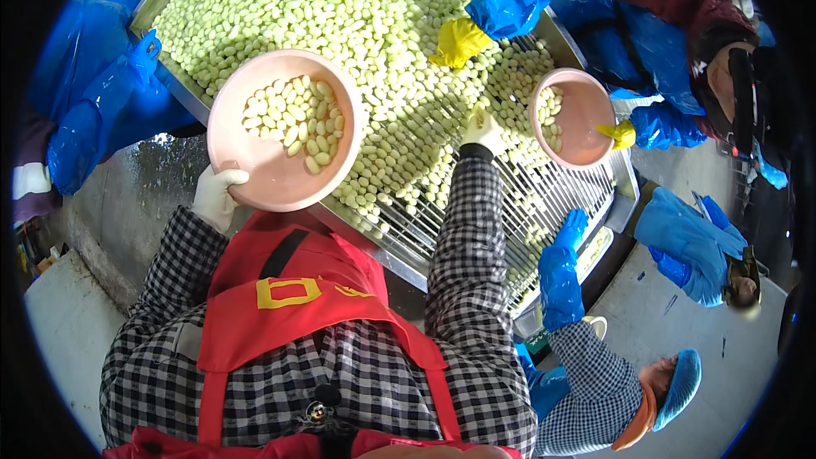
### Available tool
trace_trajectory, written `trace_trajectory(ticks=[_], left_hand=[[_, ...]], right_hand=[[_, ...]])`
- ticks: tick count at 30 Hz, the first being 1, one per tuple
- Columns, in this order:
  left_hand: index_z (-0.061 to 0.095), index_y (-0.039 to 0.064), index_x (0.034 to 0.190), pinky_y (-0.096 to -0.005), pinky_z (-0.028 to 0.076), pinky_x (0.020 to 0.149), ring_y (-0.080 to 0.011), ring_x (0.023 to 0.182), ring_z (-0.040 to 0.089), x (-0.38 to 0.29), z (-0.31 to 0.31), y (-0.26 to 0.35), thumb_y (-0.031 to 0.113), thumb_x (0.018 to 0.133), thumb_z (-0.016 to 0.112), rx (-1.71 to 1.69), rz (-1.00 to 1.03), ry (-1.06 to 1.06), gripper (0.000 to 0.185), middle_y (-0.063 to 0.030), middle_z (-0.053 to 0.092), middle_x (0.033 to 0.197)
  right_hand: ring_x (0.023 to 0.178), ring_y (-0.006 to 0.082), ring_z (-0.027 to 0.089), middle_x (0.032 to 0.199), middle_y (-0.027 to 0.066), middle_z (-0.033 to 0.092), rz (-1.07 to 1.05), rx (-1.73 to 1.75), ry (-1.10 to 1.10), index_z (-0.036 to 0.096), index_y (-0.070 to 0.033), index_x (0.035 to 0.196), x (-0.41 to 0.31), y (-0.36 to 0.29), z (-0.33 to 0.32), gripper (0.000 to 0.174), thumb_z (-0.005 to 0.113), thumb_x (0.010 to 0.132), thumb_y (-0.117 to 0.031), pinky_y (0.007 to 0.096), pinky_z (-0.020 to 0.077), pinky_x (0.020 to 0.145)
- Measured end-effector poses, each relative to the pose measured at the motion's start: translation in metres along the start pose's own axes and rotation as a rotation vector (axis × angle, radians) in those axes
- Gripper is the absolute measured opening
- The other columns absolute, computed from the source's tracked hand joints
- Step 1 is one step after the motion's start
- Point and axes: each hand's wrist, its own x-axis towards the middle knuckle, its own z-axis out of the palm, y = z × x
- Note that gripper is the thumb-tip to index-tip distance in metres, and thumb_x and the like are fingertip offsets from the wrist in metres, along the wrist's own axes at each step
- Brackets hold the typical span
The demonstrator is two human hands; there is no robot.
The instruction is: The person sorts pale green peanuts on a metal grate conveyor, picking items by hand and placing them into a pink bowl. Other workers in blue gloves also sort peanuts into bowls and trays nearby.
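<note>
My left hand point(218, 194), in a white glove, grips the near left rim of a pink plastic bowl point(255, 172). Pale green oval fruits point(290, 111) fill part of this bowl, which is held over the edge of a metal sorting table. My right hand point(482, 131), also white-gloved, reaches over slatted metal bars among many loose oval green fruits point(331, 19). Its fingertips are at the fruits and seem to pinch one, but whether something is held cannot be made out.
Across the table, a co-worker's yellow-gloved hand point(460, 43) is over the fruits; the other holds a second pink bowl point(583, 134). A blue-gloved hand point(572, 229) of another person is at the slatted end point(554, 204). A person in blue point(95, 76) stands at left.
</note>
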Motion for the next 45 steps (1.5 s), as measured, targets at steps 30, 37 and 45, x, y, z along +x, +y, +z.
trace_trajectory(ticks=[30,37,45], left_hand=[[0.05,-0.005,0.135,-0.0431,0.057,0.094,-0.0301,0.114,0.066,-0.064,-0.006,-0.044,-0.006,0.083,0.057,-0.117,0.117,0.191,0.053,-0.0167,0.062,0.13],[0.052,-0.004,0.132,-0.0433,0.058,0.09,-0.03,0.109,0.068,-0.063,-0.022,-0.051,-0.005,0.084,0.059,-0.126,0.132,0.255,0.049,-0.0173,0.064,0.125],[0.052,-0.004,0.131,-0.0441,0.056,0.094,-0.0307,0.109,0.067,-0.067,-0.027,-0.06,-0.006,0.082,0.06,-0.204,0.094,0.237,0.05,-0.0162,0.065,0.123]], right_hand=[[0.072,0.0277,0.071,0.081,0.012,0.071,-0.79,-0.463,-0.318,0.068,-0.009,0.095,-0.152,-0.054,0.043,0.01,0.062,0.09,-0.015,0.0414,0.0558,0.064],[0.08,0.0237,0.072,0.084,0.0123,0.074,-0.402,-0.109,-0.453,0.072,-0.011,0.083,-0.144,-0.087,-0.006,0.015,0.063,0.088,-0.022,0.036,0.0567,0.074],[0.07,0.013,0.069,0.096,0.0123,0.076,-0.464,0.671,-0.4,0.071,-0.001,0.118,-0.162,-0.133,-0.027,0.028,0.071,0.095,-0.017,0.0258,0.0551,0.067]])
